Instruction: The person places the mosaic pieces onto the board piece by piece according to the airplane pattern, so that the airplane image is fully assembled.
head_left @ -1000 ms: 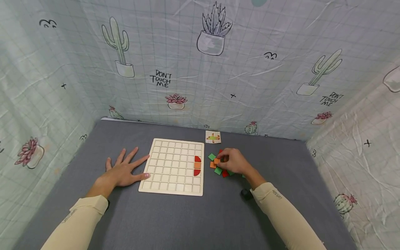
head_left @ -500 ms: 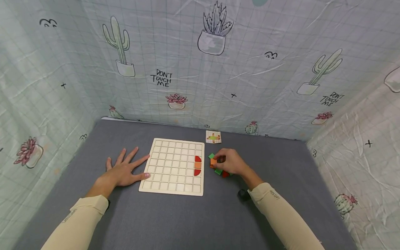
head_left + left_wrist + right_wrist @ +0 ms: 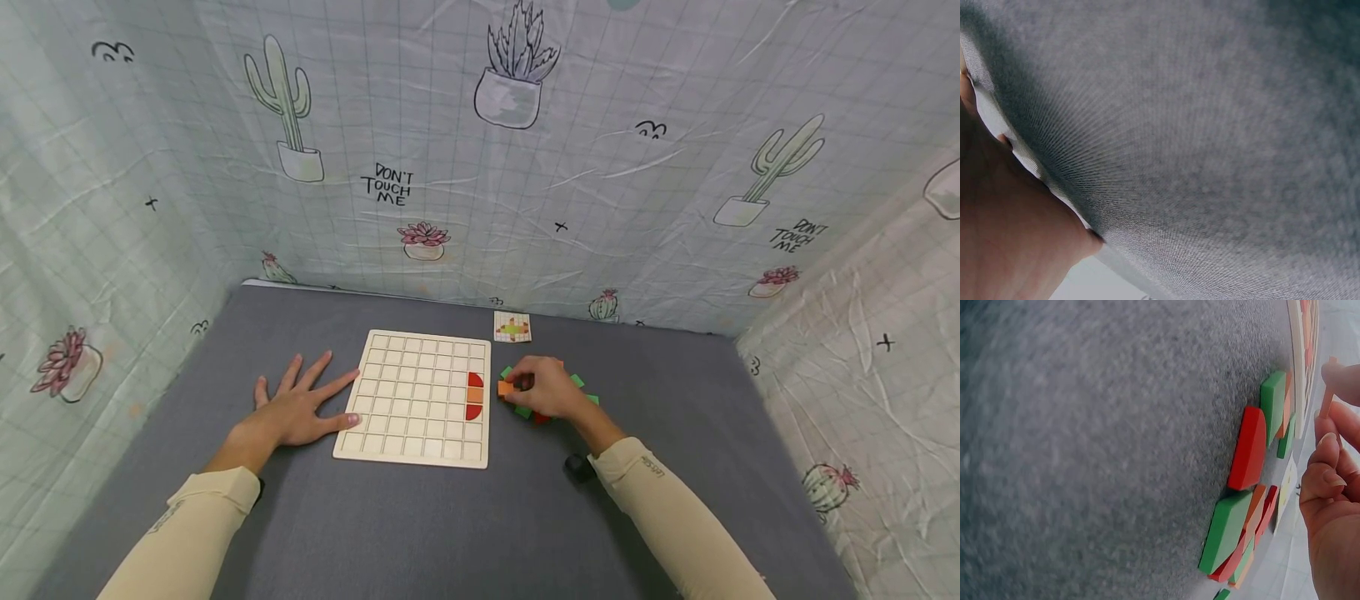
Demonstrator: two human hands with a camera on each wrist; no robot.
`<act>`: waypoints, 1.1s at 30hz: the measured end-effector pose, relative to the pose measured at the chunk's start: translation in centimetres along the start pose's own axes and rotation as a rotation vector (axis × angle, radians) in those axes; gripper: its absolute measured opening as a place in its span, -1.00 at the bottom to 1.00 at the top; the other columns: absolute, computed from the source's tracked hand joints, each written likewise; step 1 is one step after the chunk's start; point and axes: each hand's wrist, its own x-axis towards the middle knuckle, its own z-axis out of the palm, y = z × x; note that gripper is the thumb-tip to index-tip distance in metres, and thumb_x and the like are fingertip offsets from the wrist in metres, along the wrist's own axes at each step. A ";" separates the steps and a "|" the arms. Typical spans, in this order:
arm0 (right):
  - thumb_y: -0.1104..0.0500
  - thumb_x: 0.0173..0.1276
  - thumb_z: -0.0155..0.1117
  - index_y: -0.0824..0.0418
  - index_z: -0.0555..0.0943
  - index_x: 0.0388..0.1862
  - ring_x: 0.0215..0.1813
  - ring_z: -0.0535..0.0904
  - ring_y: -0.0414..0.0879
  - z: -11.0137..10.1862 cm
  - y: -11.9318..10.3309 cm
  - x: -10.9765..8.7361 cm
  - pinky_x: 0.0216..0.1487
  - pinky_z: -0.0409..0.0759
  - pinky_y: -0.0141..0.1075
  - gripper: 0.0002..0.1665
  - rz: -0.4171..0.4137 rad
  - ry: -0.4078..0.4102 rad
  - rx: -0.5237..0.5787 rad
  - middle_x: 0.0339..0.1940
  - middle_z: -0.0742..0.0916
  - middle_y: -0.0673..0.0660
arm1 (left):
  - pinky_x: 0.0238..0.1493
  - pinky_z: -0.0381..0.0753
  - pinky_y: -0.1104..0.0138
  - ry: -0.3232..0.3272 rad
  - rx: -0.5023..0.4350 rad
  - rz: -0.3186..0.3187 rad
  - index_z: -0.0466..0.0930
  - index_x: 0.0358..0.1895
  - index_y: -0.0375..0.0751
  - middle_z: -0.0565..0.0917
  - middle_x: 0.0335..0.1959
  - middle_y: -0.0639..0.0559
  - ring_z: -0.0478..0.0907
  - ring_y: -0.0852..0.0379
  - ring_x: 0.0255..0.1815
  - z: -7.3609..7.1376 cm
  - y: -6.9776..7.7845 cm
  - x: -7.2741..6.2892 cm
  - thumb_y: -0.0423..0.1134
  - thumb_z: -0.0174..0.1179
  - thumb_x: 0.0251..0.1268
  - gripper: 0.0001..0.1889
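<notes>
My left hand (image 3: 296, 414) lies with fingers spread on the grey table, thumb and index fingertips on the left edge of a pale gridded wooden board (image 3: 405, 392). In the board's right column sit two red curved tiles (image 3: 474, 412) with an orange square tile (image 3: 475, 396) between them. Just right of the board, my right hand (image 3: 553, 390) pinches another orange square tile (image 3: 506, 389) between thumb and fingers, above the table in the right wrist view. Loose green tiles (image 3: 1225, 531) and red tiles (image 3: 1248, 450) lie beneath it, partly hidden in the head view.
A small pattern card (image 3: 512, 327) lies behind the tiles, near the back edge of the table. A patterned cloth (image 3: 450, 167) hangs at the back and both sides. A small black object (image 3: 579, 468) is by my right wrist.
My right hand has shifted slightly left from the loose tiles toward the board, carrying the orange tile. More green tiles show to its right. The left hand stays put.
</notes>
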 end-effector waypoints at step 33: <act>0.28 0.24 0.58 0.28 0.80 -0.11 -0.34 0.56 -0.23 1.9 -1.0 1.0 -0.29 0.58 -0.39 -0.76 -0.079 0.011 0.034 -0.28 0.77 0.17 | 0.34 -0.45 -0.69 -0.016 -0.002 0.000 0.08 0.68 0.37 -0.18 0.77 -0.16 -0.37 -0.53 0.71 -0.2 0.0 0.0 0.62 0.06 0.24 -0.02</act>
